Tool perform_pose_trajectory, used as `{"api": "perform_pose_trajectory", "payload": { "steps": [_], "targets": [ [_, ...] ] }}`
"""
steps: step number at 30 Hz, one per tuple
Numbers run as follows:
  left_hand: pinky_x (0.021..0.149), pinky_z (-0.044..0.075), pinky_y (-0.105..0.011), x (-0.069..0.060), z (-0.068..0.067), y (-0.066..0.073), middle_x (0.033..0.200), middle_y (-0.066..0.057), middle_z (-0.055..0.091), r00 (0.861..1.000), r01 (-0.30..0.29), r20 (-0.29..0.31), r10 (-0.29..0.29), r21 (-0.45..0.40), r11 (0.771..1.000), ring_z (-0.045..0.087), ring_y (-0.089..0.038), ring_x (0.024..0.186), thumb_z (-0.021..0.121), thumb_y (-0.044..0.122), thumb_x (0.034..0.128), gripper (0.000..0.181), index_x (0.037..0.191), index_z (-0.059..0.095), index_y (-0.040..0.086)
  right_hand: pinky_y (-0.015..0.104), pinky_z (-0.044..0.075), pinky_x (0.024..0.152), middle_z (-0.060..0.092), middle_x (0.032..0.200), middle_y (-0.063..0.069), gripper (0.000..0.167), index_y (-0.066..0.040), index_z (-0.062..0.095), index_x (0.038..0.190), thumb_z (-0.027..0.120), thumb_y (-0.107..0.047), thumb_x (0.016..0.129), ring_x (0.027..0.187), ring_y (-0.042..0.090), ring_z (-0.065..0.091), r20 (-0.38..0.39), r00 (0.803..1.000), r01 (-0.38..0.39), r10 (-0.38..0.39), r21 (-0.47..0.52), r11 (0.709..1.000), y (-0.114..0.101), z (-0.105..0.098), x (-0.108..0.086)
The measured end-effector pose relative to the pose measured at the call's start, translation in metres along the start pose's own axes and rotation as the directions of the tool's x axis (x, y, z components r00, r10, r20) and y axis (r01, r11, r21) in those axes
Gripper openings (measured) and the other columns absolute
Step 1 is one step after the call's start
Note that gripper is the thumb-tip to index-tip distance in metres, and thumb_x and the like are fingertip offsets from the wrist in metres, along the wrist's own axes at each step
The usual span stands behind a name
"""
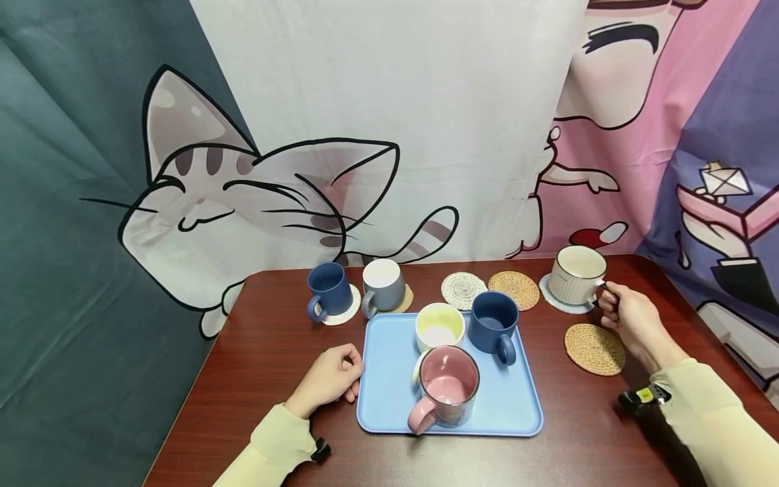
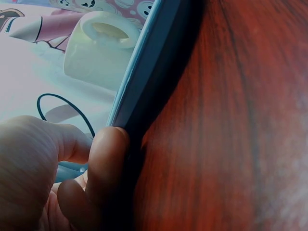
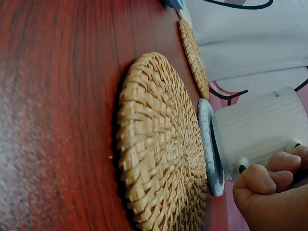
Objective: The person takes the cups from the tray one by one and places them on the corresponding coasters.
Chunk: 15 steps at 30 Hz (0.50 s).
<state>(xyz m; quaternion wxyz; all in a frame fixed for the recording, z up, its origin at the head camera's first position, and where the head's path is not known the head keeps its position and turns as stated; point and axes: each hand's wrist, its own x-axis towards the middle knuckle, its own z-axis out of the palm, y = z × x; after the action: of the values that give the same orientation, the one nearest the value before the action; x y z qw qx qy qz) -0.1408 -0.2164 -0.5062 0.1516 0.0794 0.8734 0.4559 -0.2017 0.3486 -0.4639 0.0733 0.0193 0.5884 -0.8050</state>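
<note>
At the far right, my right hand [image 1: 633,321] grips the handle of a ribbed cream mug [image 1: 577,276] with a dark rim. The mug [image 3: 262,130] is over a pale blue coaster [image 3: 211,144]; whether its base sits fully flat, I cannot tell. My left hand [image 1: 328,379] rests at the left edge of a light blue tray [image 1: 505,406], fingers loosely curled; in the left wrist view they touch its rim [image 2: 132,82]. On the tray are a pink mug [image 1: 449,382], a white mug with yellow inside [image 1: 438,326] and a navy mug [image 1: 493,321].
Behind the tray's left corner, a blue mug [image 1: 330,289] and a grey mug [image 1: 383,287] stand on coasters. A white coaster [image 1: 464,291] and a tan one [image 1: 514,289] lie at the back. Another woven coaster [image 1: 595,349] is by my right hand. A printed cloth hangs behind.
</note>
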Motion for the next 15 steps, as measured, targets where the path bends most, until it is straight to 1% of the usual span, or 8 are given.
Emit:
{"api": "perform_pose_trajectory", "payload": {
  "steps": [6, 12, 15],
  "targets": [
    [0.040, 0.042, -0.023, -0.0002, 0.0000, 0.0005, 0.056, -0.001, 0.066, 1.000, -0.004, 0.000, 0.004, 0.014, 1.000, 0.063, -0.014, 0.044, 0.061, 0.018, 0.1009, 0.013, 0.090, 0.060, 0.010, 0.036, 0.003, 0.061, 0.018, 0.075, 0.002, 0.043, -0.015, 0.039, 0.073, 0.027, -0.020, 0.113, 0.071, 0.021, 0.004, 0.018, 1.000, -0.019, 0.018, 0.034, 0.999, 0.0007, -0.0040, 0.0025],
    [0.041, 0.042, -0.024, -0.0004, 0.0003, 0.0007, 0.056, -0.002, 0.066, 1.000, -0.003, -0.002, 0.003, 0.017, 1.000, 0.063, -0.014, 0.044, 0.061, 0.018, 0.1007, 0.013, 0.091, 0.060, 0.009, 0.034, 0.001, 0.062, 0.016, 0.075, 0.001, 0.044, -0.016, 0.038, 0.072, 0.025, -0.021, 0.114, 0.070, 0.019, 0.002, 0.027, 0.999, -0.048, 0.046, 0.083, 0.995, 0.0032, -0.0063, 0.0046],
    [0.041, 0.042, -0.024, -0.0006, 0.0002, 0.0010, 0.056, -0.003, 0.066, 1.000, 0.000, -0.004, 0.000, 0.018, 1.000, 0.063, -0.014, 0.044, 0.061, 0.018, 0.1007, 0.014, 0.091, 0.060, 0.009, 0.035, 0.001, 0.062, 0.016, 0.075, 0.001, 0.045, -0.015, 0.038, 0.072, 0.024, -0.022, 0.114, 0.069, 0.020, 0.002, 0.023, 0.998, -0.053, 0.052, 0.091, 0.994, 0.0038, -0.0066, 0.0052]
  ]
}}
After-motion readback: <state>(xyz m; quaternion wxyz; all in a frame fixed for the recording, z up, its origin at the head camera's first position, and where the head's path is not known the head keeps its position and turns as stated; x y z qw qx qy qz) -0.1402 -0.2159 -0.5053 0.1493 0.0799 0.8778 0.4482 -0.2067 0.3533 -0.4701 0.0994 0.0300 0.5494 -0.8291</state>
